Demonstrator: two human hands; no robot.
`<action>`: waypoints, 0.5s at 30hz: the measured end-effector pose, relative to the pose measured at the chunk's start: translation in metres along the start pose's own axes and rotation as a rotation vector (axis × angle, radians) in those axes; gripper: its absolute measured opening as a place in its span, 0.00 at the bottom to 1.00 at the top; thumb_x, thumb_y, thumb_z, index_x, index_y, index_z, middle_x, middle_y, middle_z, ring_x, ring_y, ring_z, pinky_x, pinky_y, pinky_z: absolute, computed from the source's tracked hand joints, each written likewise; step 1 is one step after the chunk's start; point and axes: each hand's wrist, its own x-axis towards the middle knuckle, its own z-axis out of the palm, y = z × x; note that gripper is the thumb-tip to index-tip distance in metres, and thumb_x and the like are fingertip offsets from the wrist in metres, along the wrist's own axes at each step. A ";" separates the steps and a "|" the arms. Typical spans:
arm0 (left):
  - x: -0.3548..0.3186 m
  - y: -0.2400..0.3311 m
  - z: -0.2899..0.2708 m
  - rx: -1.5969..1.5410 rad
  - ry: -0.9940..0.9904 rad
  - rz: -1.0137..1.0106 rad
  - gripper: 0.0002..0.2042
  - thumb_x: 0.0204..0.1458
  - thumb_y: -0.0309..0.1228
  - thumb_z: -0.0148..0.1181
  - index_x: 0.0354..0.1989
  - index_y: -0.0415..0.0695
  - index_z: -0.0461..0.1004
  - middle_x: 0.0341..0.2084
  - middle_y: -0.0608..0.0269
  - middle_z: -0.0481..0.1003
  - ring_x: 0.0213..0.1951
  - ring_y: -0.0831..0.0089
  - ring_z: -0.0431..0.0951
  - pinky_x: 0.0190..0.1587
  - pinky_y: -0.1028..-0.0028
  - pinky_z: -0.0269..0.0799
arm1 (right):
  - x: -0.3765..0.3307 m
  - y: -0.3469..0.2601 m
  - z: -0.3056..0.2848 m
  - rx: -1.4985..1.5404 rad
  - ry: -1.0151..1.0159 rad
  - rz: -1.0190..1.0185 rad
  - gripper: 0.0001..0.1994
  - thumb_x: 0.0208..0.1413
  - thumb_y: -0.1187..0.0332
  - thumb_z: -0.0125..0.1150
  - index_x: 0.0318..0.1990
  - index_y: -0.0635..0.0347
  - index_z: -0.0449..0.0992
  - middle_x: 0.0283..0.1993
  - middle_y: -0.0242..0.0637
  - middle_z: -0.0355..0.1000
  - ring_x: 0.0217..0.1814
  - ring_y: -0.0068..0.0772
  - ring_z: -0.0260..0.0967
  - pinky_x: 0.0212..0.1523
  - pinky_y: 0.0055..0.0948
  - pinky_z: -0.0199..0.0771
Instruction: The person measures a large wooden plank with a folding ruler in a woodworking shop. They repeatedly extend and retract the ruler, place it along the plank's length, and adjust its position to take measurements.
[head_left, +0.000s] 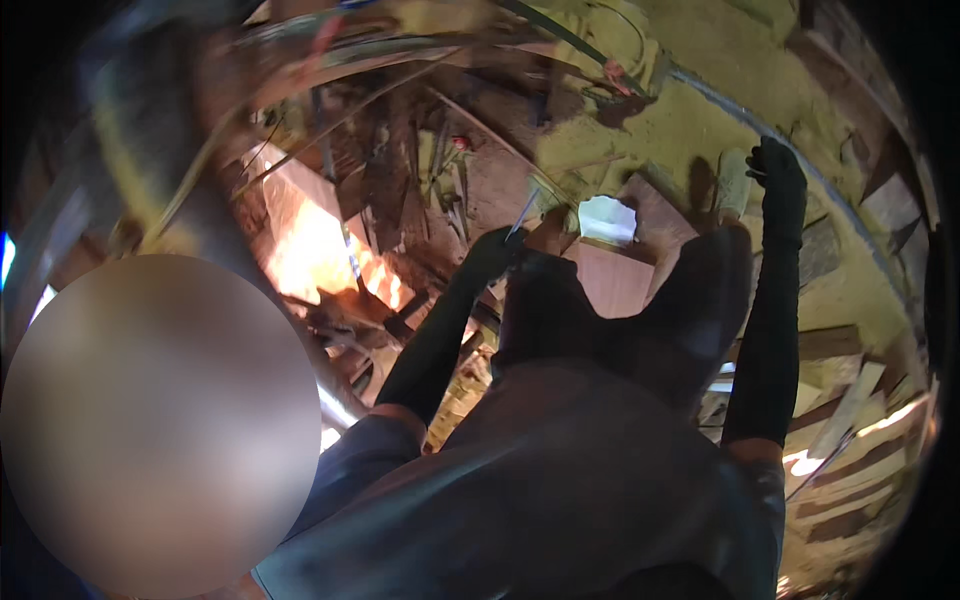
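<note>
My left hand [490,256], in a dark sleeve and apparently a dark glove, is closed beside my left knee. A thin, shiny metal rod [522,214] sticks up from it; its lower end is hidden in the fist. My right hand [778,165], also dark-covered, is raised beyond my right knee with its fingers curled. A small pale sliver shows at those fingers, too small to name. Between my knees lies a flat reddish-brown wooden board [612,278], with a bright white ragged-edged piece [607,219] at its far end.
A long grey hose or cable [830,195] curves along the right. Wood offcuts [845,480] pile up at the lower right. Sticks and scraps [415,180] litter the dusty ground at the left, near a brightly lit patch [325,250]. A large blurred disc covers the lower left.
</note>
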 end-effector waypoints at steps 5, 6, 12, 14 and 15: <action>0.182 -0.041 -0.013 0.504 -0.161 0.445 0.15 0.60 0.41 0.52 0.41 0.42 0.75 0.27 0.56 0.76 0.26 0.70 0.72 0.35 0.65 0.70 | 0.022 0.091 0.029 -0.083 0.069 0.036 0.20 0.61 0.55 0.55 0.48 0.65 0.74 0.43 0.39 0.75 0.42 0.32 0.75 0.46 0.29 0.73; 0.189 -0.001 -0.010 0.501 -0.156 0.306 0.14 0.60 0.40 0.51 0.40 0.42 0.75 0.27 0.54 0.74 0.27 0.64 0.72 0.36 0.64 0.70 | 0.010 0.081 0.044 -0.069 0.047 0.066 0.16 0.60 0.61 0.57 0.48 0.64 0.75 0.43 0.40 0.76 0.46 0.34 0.74 0.49 0.32 0.71; 0.319 -0.052 -0.018 0.570 -0.040 0.662 0.12 0.58 0.33 0.51 0.45 0.42 0.75 0.37 0.48 0.75 0.39 0.53 0.75 0.44 0.62 0.70 | -0.016 0.060 0.133 -0.623 -0.104 -0.122 0.15 0.54 0.66 0.62 0.48 0.63 0.76 0.44 0.38 0.75 0.47 0.28 0.69 0.47 0.27 0.67; 0.343 -0.067 -0.024 0.526 0.089 0.806 0.13 0.58 0.33 0.51 0.46 0.40 0.74 0.40 0.47 0.74 0.42 0.52 0.75 0.47 0.62 0.69 | -0.021 0.054 0.142 -0.847 -0.080 -0.219 0.14 0.55 0.69 0.60 0.48 0.64 0.76 0.46 0.40 0.74 0.49 0.31 0.70 0.50 0.28 0.67; 0.351 -0.064 -0.019 0.387 0.010 0.729 0.16 0.57 0.32 0.51 0.51 0.39 0.72 0.43 0.47 0.73 0.46 0.50 0.73 0.50 0.62 0.68 | -0.039 0.053 0.146 -0.951 -0.071 -0.302 0.14 0.56 0.69 0.59 0.49 0.65 0.75 0.49 0.42 0.72 0.51 0.33 0.69 0.52 0.30 0.67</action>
